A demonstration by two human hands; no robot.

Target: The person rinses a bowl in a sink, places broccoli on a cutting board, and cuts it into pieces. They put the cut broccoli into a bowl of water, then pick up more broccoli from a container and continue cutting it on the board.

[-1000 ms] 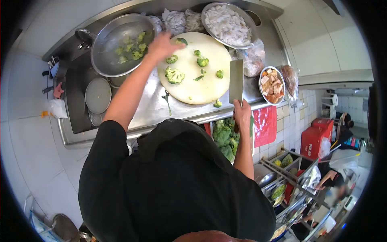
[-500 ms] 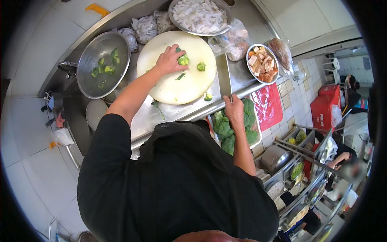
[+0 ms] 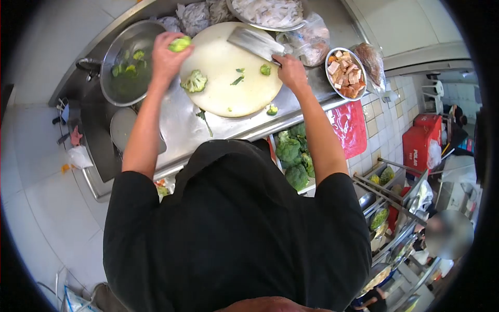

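Observation:
My left hand [image 3: 167, 56] holds a broccoli floret [image 3: 180, 43] at the left edge of the round white cutting board [image 3: 228, 96], beside the steel bowl [image 3: 115, 86] that has broccoli pieces in water. My right hand [image 3: 291, 72] grips the handle of a cleaver [image 3: 254, 42], whose blade lies over the board's far right part. One larger floret [image 3: 194, 81] and a small floret [image 3: 265, 69] rest on the board, with green scraps between them. Another small piece [image 3: 271, 109] sits at the board's near edge.
A crate of whole broccoli heads [image 3: 293, 156] sits below the steel counter [image 3: 182, 132]. A bowl of cubed tofu and carrot [image 3: 346, 73], a tray of white sliced food [image 3: 267, 11] and plastic bags [image 3: 195, 15] line the counter. Metal racks with bowls [image 3: 387, 208] stand at right.
My left hand lifted a floret off the board and carried it left toward the bowl. My right hand brought the cleaver up from the counter's edge onto the board.

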